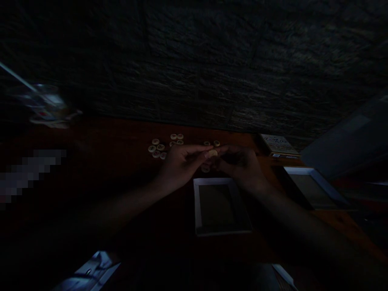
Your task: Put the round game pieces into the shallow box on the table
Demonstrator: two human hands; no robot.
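A pale round xiangqi piece [213, 153] is pinched between the fingertips of my left hand [182, 163] and my right hand [242, 163], just above the table. Both hands are closed around it from either side. Behind the fingertips lie two more pieces, one of them a dark-marked disc [216, 143]; another disc [205, 169] shows dimly below the hands. To the left, several xiangqi pieces [160, 148] lie in loose groups, partly covered by my left hand. Nearer me stands an open shallow box [198, 210] with white walls and a dark inside.
A second open tray [324, 182] sits at the right, with a printed box [279, 144] behind it against the stone wall [197, 81]. A clear cup [50, 103] with a straw stands far left on the wooden table [121, 137]. The scene is very dark.
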